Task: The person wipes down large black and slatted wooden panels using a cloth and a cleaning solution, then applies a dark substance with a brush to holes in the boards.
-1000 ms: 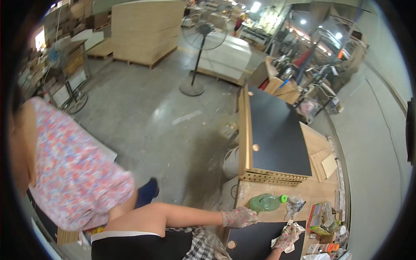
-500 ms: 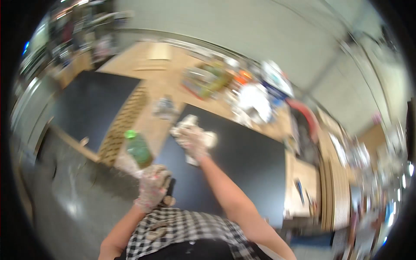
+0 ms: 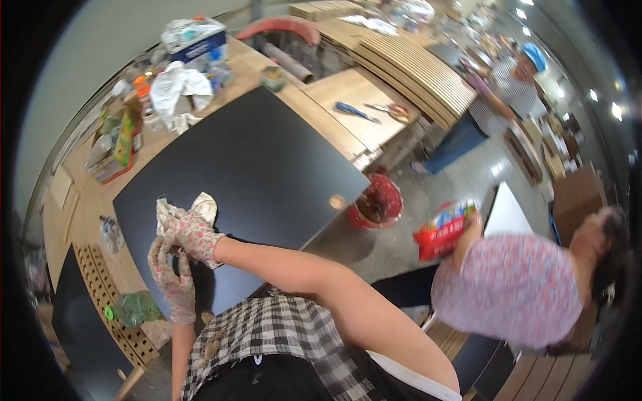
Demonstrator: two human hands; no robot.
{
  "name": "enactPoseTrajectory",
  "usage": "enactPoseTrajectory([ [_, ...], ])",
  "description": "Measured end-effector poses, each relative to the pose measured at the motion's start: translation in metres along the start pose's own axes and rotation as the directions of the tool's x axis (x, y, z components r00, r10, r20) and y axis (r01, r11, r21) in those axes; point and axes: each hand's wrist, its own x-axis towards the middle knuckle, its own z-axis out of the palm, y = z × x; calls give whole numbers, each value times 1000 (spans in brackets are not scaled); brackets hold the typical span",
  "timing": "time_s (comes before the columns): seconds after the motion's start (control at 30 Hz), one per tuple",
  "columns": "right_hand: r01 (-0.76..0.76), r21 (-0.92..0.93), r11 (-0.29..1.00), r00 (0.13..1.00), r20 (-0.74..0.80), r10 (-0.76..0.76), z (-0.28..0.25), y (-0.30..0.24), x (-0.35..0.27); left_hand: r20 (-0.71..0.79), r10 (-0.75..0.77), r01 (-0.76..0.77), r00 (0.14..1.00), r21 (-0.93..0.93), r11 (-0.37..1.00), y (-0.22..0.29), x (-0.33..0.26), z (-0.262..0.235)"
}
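My right hand (image 3: 194,234), in a white glove with pink spots, is closed on a crumpled white cloth (image 3: 204,207) over a black panel (image 3: 254,160). Right beside it my left hand (image 3: 172,277), gloved alike, has its fingers apart and slightly bent. Its fingertips come up to the right hand and the cloth; whether they touch is hard to tell. A clear green bottle (image 3: 137,309) with a bright green cap is left of my left wrist, near a strip with rows of holes (image 3: 107,281).
Another black panel (image 3: 80,321) lies at the lower left. White cloths (image 3: 177,90) and a box of odds and ends (image 3: 114,147) occupy the far left. A blue-handled tool (image 3: 356,112) and scissors (image 3: 394,111) lie beyond. Right are a red bucket (image 3: 378,204), a person holding a red packet (image 3: 441,237), another person (image 3: 505,90).
My view has swung to the right, bringing two people and the red bucket in. My left hand has come up beside my right hand, which still grips the cloth.
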Motion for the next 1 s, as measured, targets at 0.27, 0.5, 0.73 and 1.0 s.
enactPoseTrajectory([
  [0.27,-58,-111,992,998,18,60,15,8,-5,29,50,-49,998,-32,998,-16,-3,17],
  [0.5,-10,-227,974,985,164,49,-11,-10,-4,19,17,-16,1000,-43,999,-19,-5,15],
  [0.73,-111,-116,987,976,176,130,4,-5,-4,18,-1,2,1000,-55,999,-18,-4,14],
  [1.0,-69,-86,994,995,62,75,12,5,-7,26,-12,14,1000,-73,997,-16,-1,14],
])
